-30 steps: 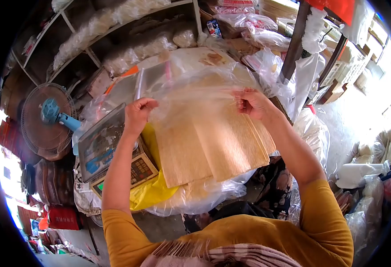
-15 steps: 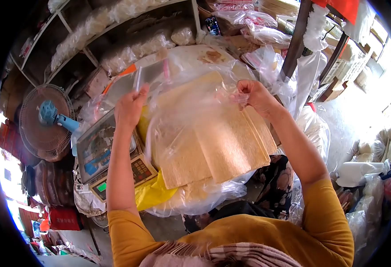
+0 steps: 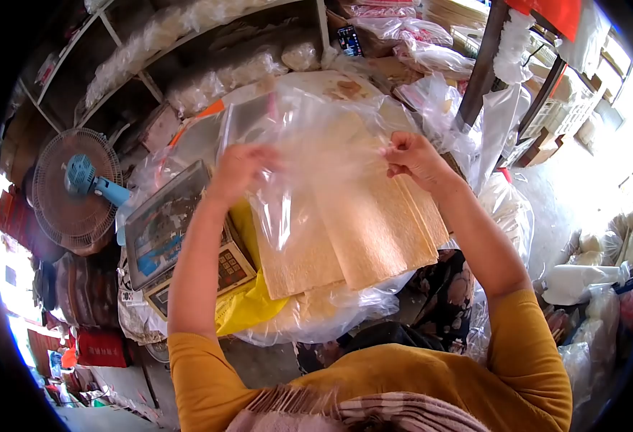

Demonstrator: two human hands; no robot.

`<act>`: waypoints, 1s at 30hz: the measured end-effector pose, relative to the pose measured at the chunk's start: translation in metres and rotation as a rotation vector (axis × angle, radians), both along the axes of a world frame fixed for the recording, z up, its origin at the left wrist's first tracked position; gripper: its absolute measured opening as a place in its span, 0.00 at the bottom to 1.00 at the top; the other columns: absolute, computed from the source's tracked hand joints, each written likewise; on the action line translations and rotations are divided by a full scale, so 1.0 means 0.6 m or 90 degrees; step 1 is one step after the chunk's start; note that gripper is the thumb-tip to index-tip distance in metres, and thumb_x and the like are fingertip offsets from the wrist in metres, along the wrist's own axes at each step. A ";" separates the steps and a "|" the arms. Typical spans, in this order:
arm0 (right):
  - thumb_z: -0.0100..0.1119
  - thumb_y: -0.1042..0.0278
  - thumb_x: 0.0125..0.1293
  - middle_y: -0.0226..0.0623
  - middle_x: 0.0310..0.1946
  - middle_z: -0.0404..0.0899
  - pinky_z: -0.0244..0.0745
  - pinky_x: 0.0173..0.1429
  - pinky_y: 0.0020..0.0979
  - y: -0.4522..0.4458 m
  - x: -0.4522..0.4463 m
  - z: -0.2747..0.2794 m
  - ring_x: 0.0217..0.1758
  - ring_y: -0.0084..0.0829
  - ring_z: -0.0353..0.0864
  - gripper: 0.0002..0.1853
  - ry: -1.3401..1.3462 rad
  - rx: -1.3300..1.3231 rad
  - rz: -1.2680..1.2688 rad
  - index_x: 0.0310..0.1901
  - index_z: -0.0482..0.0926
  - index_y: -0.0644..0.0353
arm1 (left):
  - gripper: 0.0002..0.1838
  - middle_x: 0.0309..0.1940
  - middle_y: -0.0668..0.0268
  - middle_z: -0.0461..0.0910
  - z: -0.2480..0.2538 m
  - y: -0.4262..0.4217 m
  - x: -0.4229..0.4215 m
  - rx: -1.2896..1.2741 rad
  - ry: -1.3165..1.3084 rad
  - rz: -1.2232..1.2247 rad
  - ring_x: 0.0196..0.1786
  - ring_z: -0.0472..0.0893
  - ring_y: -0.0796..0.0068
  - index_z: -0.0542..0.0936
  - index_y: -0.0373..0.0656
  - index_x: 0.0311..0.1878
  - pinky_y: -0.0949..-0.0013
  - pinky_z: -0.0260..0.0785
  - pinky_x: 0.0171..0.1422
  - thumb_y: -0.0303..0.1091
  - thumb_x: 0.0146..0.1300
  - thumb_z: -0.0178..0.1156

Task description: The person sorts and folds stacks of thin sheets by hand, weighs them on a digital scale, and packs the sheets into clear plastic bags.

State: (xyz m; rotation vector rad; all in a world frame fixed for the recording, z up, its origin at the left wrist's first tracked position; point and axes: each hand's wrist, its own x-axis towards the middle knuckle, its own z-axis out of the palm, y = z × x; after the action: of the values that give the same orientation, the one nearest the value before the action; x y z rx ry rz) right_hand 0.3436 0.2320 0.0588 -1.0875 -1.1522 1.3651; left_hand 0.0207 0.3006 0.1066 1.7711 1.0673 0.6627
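A clear plastic bag (image 3: 302, 122) spreads between my hands, partly smeared by motion. My right hand (image 3: 416, 162) pinches its right edge with thumb and fingers. At the bag's left side, my left hand (image 3: 246, 171) is blurred, and whether its fingers grip the plastic cannot be made out. Below the bag lies a stack of tan, fibrous-looking sheets (image 3: 374, 245), folded or overlapped near the middle. More clear plastic (image 3: 331, 320) shows under the stack's near edge.
A digital scale (image 3: 233, 266) with a metal pan (image 3: 161, 223) stands left of the sheets, by yellow plastic (image 3: 255, 306). A fan (image 3: 78, 187) is farther left. Shelves (image 3: 143, 79) with bagged goods line the back. A dark post (image 3: 483, 65) rises at right.
My left hand has moved right, toward the middle of the bag. The bag has lifted and spread between the hands. My right hand has stayed almost in place.
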 end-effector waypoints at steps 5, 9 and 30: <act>0.64 0.63 0.59 0.25 0.19 0.67 0.73 0.31 0.25 -0.006 0.056 -0.024 0.21 0.20 0.71 0.14 0.032 -0.027 -0.128 0.23 0.68 0.54 | 0.15 0.26 0.63 0.82 0.012 0.153 -0.192 0.251 -0.068 0.410 0.22 0.79 0.76 0.79 0.35 0.36 0.73 0.67 0.24 0.39 0.65 0.51; 0.65 0.60 0.59 0.30 0.24 0.73 0.75 0.36 0.27 -0.022 0.109 -0.058 0.26 0.23 0.75 0.13 0.016 -0.033 -0.193 0.28 0.73 0.58 | 0.15 0.33 0.62 0.83 0.064 0.221 -0.334 0.693 0.181 0.747 0.36 0.82 0.64 0.80 0.44 0.40 0.63 0.72 0.40 0.42 0.68 0.47; 0.51 0.73 0.65 0.39 0.39 0.80 0.77 0.53 0.37 -0.130 -0.021 -0.048 0.45 0.38 0.81 0.05 0.465 -0.183 0.004 0.40 0.76 0.62 | 0.14 0.36 0.62 0.81 -0.053 -0.181 0.030 -0.179 0.022 -0.197 0.38 0.81 0.74 0.76 0.34 0.47 0.74 0.73 0.42 0.33 0.62 0.57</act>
State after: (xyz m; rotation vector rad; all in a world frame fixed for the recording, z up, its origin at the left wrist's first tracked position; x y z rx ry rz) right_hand 0.3310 0.1540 0.0300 -0.6664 -0.4329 1.7624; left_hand 0.0389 0.1919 0.0745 1.6571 0.8377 0.2787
